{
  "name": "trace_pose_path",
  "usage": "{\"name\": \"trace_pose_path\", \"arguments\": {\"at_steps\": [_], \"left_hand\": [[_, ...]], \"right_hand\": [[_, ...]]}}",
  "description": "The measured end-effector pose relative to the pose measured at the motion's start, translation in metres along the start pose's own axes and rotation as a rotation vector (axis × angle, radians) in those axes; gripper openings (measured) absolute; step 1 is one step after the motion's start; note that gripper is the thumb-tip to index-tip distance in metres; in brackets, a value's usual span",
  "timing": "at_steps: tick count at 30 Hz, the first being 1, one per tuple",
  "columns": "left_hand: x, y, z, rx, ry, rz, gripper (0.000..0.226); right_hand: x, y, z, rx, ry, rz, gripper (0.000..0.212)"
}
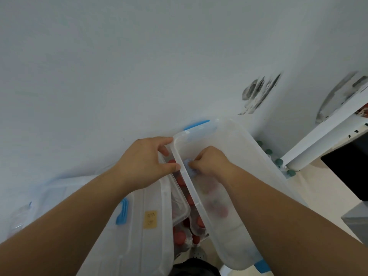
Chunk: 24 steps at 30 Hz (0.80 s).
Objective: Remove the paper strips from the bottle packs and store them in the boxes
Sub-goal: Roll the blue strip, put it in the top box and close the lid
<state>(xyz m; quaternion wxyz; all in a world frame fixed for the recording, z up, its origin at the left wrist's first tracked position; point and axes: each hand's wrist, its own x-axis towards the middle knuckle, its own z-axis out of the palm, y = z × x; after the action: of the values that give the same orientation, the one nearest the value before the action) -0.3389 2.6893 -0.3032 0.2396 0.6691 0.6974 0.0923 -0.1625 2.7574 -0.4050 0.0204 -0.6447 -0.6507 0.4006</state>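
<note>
The left hand (pixel 147 162) grips the clear plastic box (pixel 245 152) at its left rim. The thumb lies on the long edge and the other fingers are curled over the far corner. The box is held tilted, with its open side turned toward the person.

The right hand (pixel 211 164) is inside this box, close to the left hand, with only the rim between them. Its fingers are bent and pinch a small pale blue strip (pixel 189 167), which looks like paper. The strip is at the fingertips of the right hand, just behind the rim and very near the left thumb. Its picture is blurred, so I cannot tell whether it touches the box wall.

Below both hands, between the two forearms, stand bottles with red caps (pixel 180 237), packed close together. Some of them show dimly through the wall of the held box, under the right wrist.

Under the left forearm lies a second clear box (pixel 151 251) with a blue clip (pixel 122 212) and a yellow sticker (pixel 150 219).

To the right of the right hand, past the held box, a few bottles with green caps (pixel 278 162) stand beside a white table leg (pixel 318 140).
</note>
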Motion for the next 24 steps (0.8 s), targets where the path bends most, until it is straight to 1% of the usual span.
{"name": "trace_pose_path", "arguments": {"at_steps": [3,4,6,7,9,10,11,13,16,21,24], "left_hand": [[-0.002,-0.001,-0.001,-0.017,0.014,0.018,0.070],[-0.002,-0.004,-0.001,-0.020,0.017,0.030,0.071],[-0.005,-0.011,-0.004,-0.014,0.030,0.047,0.077],[-0.008,-0.015,-0.006,-0.018,0.040,0.049,0.080],[-0.017,-0.024,-0.014,-0.055,0.068,0.064,0.080],[-0.023,-0.030,-0.019,-0.068,0.083,0.078,0.078],[-0.030,-0.038,-0.023,-0.068,0.099,0.095,0.076],[-0.044,-0.054,-0.030,-0.049,0.136,0.125,0.074],[-0.073,-0.084,-0.039,-0.021,0.180,0.146,0.073],[-0.125,-0.140,-0.052,0.030,0.217,0.157,0.069],[-0.150,-0.169,-0.056,0.086,0.216,0.145,0.067]], "right_hand": [[-0.006,-0.012,-0.012,-0.020,0.061,-0.011,0.043],[-0.012,-0.018,-0.018,-0.037,0.079,-0.037,0.042],[-0.026,-0.030,-0.033,-0.079,0.129,-0.076,0.033],[-0.036,-0.037,-0.041,-0.100,0.171,-0.079,0.035],[-0.059,-0.052,-0.052,-0.130,0.271,-0.098,0.045],[-0.072,-0.061,-0.054,-0.141,0.320,-0.119,0.045],[-0.086,-0.069,-0.053,-0.141,0.369,-0.149,0.042],[-0.113,-0.084,-0.045,-0.101,0.455,-0.210,0.029],[-0.152,-0.104,-0.016,-0.073,0.512,-0.236,0.027],[-0.190,-0.107,0.054,-0.088,0.478,-0.128,0.027],[-0.203,-0.097,0.086,-0.118,0.513,-0.061,0.036]]}}
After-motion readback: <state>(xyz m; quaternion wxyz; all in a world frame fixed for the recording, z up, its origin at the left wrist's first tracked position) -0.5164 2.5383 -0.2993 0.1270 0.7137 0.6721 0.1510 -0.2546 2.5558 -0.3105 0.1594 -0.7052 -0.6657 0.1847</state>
